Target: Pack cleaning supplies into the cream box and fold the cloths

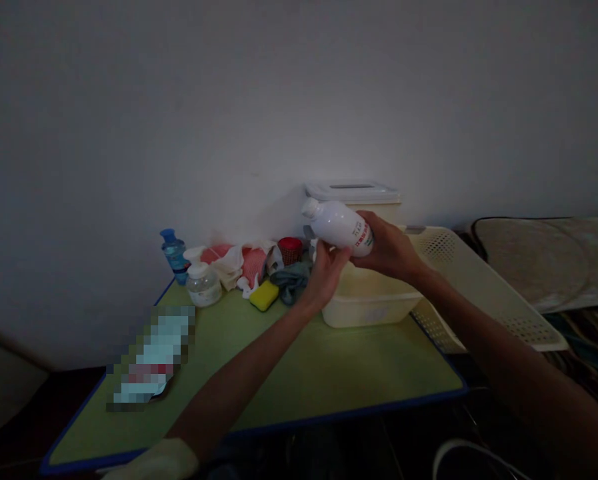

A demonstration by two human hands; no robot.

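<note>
A white plastic bottle (335,222) with red and green print is held tilted above the table, its capped neck pointing up and to the left. Around its base, my right hand (387,248) is closed from the right side. My left hand (326,272) grips the bottle from below, its thumb near the base; some of its fingers are hidden. Beneath the hands stands a cream plastic basin (371,310). To the left of it lie a grey-green cloth (293,281) and a yellow sponge (264,295).
On the green table (279,373) are a blue bottle (173,257), a clear pump bottle (203,285), pink items in bags (253,263) and a red woven cup (291,250). A lidded bin (353,193) stands behind, a perforated basket (483,287) to the right. A blurred-out object (153,357) lies left.
</note>
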